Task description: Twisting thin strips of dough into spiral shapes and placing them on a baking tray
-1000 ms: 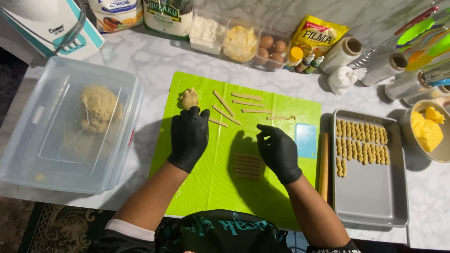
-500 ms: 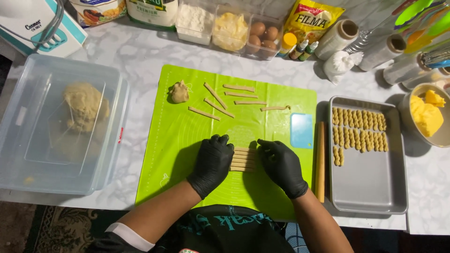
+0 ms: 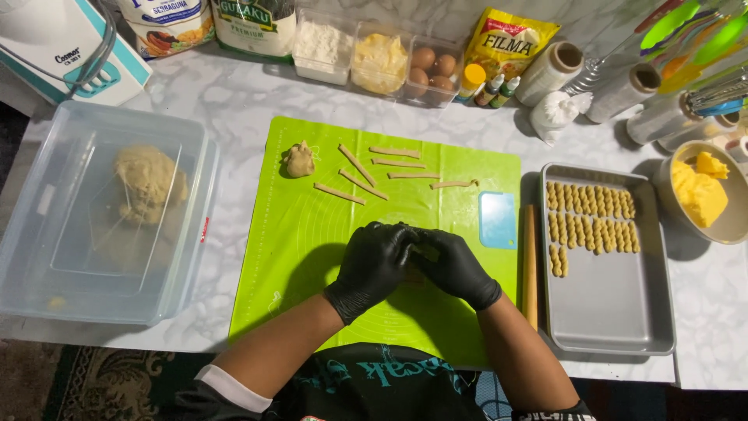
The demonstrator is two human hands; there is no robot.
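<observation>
Both gloved hands meet low on the green mat point(image 3: 312, 234), left hand point(image 3: 372, 265) and right hand point(image 3: 456, 269) cupped together with fingertips touching. Can't tell what's inside. Dough strips point(image 3: 366, 175) lie further up the mat, dough lump point(image 3: 299, 159) beside them.

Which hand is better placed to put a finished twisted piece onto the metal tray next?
Probably the right hand: the metal tray with twisted pieces lies on its side, beyond the rolling pin. The left hand would have to cross over.
</observation>
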